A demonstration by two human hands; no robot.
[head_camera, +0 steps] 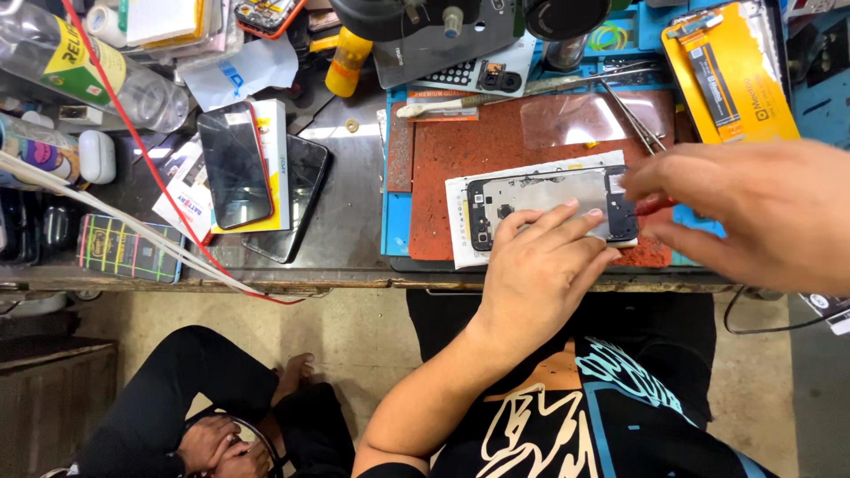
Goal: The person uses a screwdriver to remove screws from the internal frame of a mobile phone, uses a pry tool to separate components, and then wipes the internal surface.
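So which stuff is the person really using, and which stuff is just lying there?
In use:
- left hand pressing on the opened phone
- right hand pinching a red-handled tool
- white paper under the phone
- red mat

Just lying about:
- two dark phones
- tweezers
- yellow package
- plastic bottle
- white earbud case

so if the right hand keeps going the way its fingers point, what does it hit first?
Probably the opened phone frame. The right hand points left across the red mat, fingertips at the frame's right end with a red-handled tool. Its height above the frame is unclear.
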